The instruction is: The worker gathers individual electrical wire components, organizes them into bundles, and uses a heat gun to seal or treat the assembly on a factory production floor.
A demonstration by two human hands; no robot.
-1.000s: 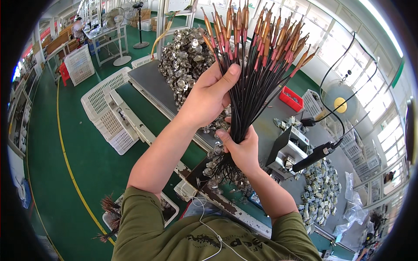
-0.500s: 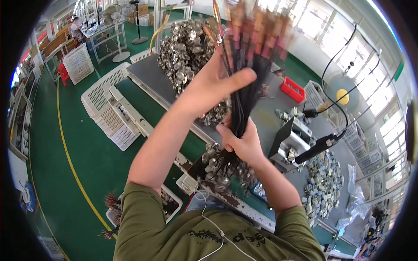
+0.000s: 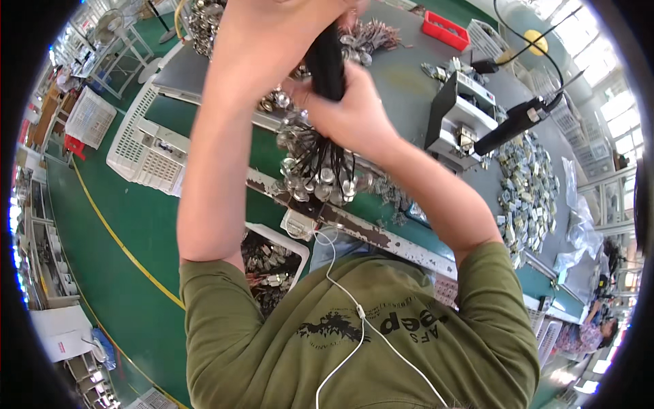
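A thick bundle of black wires [image 3: 327, 65] is held up in front of me, its upper end beyond the top edge. My right hand [image 3: 351, 112] is closed round its lower part. My left hand [image 3: 279, 34] wraps round it higher up, partly cut off by the frame and a little blurred. Below my right hand the wires fan out to round, shiny metal cups [image 3: 323, 174], which hang over the worn metal edge [image 3: 364, 228] of the workbench. Behind my left arm lies a heap of similar metal cups [image 3: 204, 27].
On the grey bench stand a small boxy machine [image 3: 460, 112] and a red tray [image 3: 446, 31]. Small metal parts [image 3: 528, 194] are piled at the right, under a black handheld tool [image 3: 511, 126] on a cable. A white bin [image 3: 300, 252] of wired parts sits by my lap, with a white crate [image 3: 146, 160] farther left.
The bundle and both hands have moved up and left in view. The copper-coloured upper ends have left the frame. My view has tilted down, showing more of my shirt.
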